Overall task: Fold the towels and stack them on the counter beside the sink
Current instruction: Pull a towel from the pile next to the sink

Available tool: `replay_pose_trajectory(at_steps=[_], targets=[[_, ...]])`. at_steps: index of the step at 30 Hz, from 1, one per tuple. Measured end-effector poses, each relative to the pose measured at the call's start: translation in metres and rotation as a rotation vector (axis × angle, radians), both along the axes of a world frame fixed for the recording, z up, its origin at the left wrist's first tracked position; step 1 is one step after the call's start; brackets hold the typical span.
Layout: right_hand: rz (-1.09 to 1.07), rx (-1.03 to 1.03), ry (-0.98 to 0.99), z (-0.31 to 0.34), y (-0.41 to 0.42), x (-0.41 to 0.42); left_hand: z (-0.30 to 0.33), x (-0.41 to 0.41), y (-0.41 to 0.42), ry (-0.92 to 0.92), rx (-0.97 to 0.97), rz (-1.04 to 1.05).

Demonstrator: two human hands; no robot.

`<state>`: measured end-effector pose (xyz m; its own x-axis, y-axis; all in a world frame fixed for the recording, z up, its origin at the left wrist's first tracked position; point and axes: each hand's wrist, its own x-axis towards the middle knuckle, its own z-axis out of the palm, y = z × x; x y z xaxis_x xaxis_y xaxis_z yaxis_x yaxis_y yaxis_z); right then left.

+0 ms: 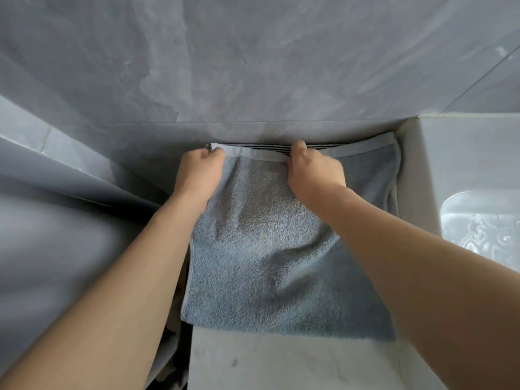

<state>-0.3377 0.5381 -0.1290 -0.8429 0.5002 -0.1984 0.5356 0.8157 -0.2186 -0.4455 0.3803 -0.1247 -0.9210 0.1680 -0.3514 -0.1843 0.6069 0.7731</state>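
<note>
Against the wall, both hands (198, 171) (315, 171) pinching blue towel's (261, 254) hem, perhaps folded.

two hands, the left hand (198, 175) and right hand (313, 171); one blue towel (270, 249) plainly visible on one counter (281, 361); whether another towel lies beneath cannot be told; one sink (484, 226).

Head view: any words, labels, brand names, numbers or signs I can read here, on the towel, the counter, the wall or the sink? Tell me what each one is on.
None: no readable text in this view.
The blue towel, gripped at its far hem by the left hand and the right hand, shows only dark stripes, no lettering or tag.
The wall, counter and sink carry no markings.
</note>
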Motion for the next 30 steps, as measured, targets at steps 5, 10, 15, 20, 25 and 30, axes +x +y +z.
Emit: replay_pose_trajectory(at_steps=[5,10,15,20,25,30], targets=[[-0.087,0.048,0.206,-0.002,0.002,0.011,-0.006,0.0,-0.019,-0.011,-0.069,-0.056],[-0.147,0.037,0.261,-0.001,0.0,0.0,-0.01,0.002,-0.019,0.049,-0.134,-0.011],[-0.136,-0.001,0.225,-0.009,-0.011,0.004,-0.014,0.01,-0.011,0.244,-0.285,-0.05],[0.039,0.156,0.337,-0.021,-0.024,0.021,-0.004,0.01,-0.016,0.157,-0.29,-0.144],[0.163,0.038,0.209,-0.044,-0.016,0.036,0.019,0.023,-0.049,-0.239,-0.246,-0.165],[0.147,0.113,0.225,-0.049,-0.02,0.034,0.038,0.047,-0.077,-0.548,-0.177,-0.218]])
